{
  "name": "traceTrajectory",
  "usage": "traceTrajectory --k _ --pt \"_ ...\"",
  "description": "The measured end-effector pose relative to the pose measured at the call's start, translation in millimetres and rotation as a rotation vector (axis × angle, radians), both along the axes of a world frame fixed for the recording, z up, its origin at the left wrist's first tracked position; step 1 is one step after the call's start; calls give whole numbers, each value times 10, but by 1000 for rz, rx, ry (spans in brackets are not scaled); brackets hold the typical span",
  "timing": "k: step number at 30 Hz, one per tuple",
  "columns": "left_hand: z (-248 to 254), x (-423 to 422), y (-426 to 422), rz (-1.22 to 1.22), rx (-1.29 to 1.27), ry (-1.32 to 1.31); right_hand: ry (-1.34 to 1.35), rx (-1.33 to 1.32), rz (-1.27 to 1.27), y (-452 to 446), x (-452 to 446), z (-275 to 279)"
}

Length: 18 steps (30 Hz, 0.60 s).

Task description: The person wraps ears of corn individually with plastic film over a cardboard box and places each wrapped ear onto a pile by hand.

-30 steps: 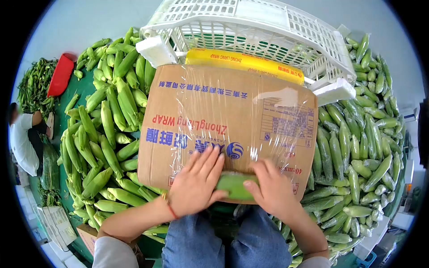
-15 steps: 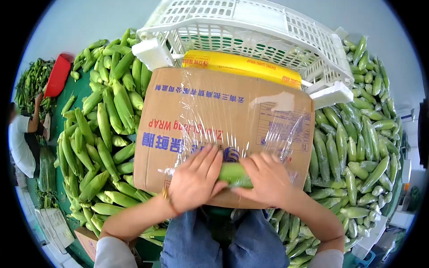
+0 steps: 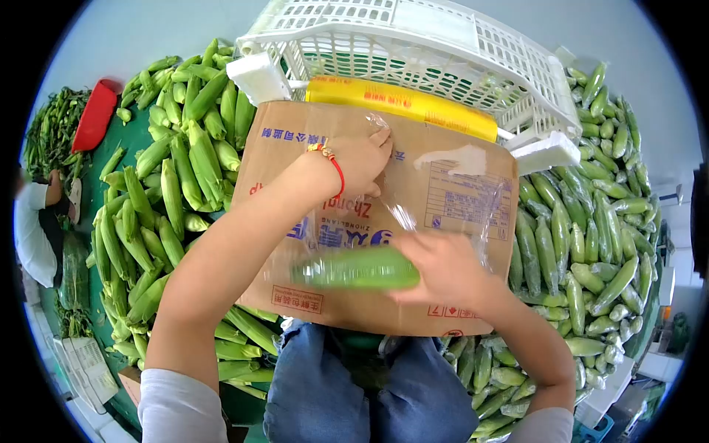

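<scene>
A cardboard box [image 3: 473,295] printed with blue and red text lies before me, with clear film over its top. My right hand [image 3: 443,269] is closed around one end of a green ear of corn [image 3: 354,267], which is blurred by motion above the near part of the box. Farther up the box, my left hand [image 3: 362,162] has its fingers bent together on the clear film; a red cord bracelet is on the wrist. Behind the box sits a yellow roll of wrap [image 3: 402,102].
A white plastic crate [image 3: 436,37] stands behind the roll. Unwrapped corn [image 3: 170,184] is heaped at left, wrapped corn [image 3: 576,244] at right. At far left are a red scoop [image 3: 96,117], greens [image 3: 55,136] and another person [image 3: 37,229].
My left hand has left the corn and moved up to the film near the roll. My right hand keeps the corn, which now extends to the left, blurred.
</scene>
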<state>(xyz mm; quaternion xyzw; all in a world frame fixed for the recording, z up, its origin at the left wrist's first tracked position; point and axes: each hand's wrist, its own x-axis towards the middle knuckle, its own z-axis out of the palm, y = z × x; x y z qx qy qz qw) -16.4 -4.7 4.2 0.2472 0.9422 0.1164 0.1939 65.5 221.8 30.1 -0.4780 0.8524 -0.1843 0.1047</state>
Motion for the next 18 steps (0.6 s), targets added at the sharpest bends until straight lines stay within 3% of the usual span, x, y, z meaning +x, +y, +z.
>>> traceTrajectory --k 4,6,9,11,12,14,16,18 --pt "12 13 -77 -32 60 114 -530 299 123 325 457 242" --pt "12 160 -139 129 371 254 -706 347 5 542 636 279" --pt "82 801 125 292 671 602 -962 -235 -650 806 876 45" --pt "157 1160 411 -16 709 589 -1392 -460 -816 677 789 127" --pt "192 1225 518 13 751 467 -1640 -523 -768 582 689 243" --pt "155 1126 472 219 938 540 -2161 -633 -717 428 642 204" --pt "152 967 463 403 1034 638 -2602 -1012 -275 215 641 45" --pt "415 940 563 562 1904 -28 -2857 -1264 222 -59 710 -106"
